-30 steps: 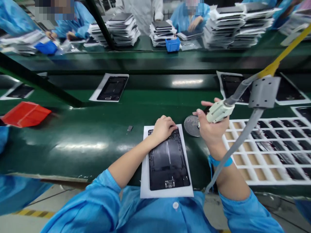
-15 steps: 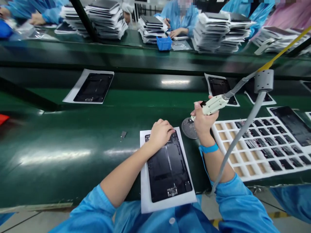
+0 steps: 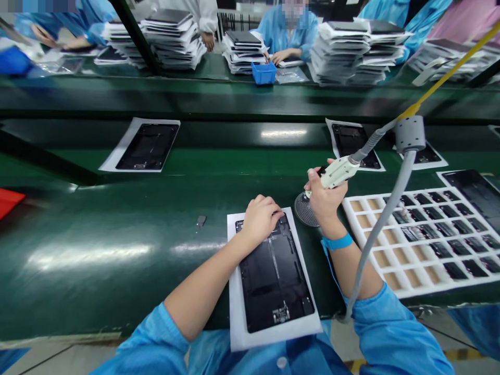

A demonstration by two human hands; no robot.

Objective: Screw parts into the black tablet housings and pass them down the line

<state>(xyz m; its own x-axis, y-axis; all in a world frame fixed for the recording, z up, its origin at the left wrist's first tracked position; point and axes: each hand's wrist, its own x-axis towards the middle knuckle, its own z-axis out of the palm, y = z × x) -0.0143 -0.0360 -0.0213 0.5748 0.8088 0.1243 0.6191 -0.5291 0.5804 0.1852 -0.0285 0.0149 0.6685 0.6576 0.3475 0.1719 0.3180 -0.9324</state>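
Head camera looks down on left hand [image 3: 261, 221] and right hand [image 3: 325, 200].

The belt [image 3: 97, 276] is glossy green, the panel [image 3: 273, 281] matt black on smooth white paper [image 3: 234, 291]; the tool [image 3: 334, 173] is smooth pale plastic, the disc [image 3: 304, 209] metal mesh.

Light-blue smock [image 3: 253, 354], thin, slightly glossy fabric, round white button [image 3: 282, 362] at the front. Left sleeve [image 3: 144, 346] and right sleeve [image 3: 394, 333] loose and creased, forearms bare beyond them. Blue wrist strap [image 3: 338, 242] on the right wrist, thin blue cord [image 3: 332, 276] running down from it. Left hand [image 3: 260, 221], right hand [image 3: 326, 200] ungloved.
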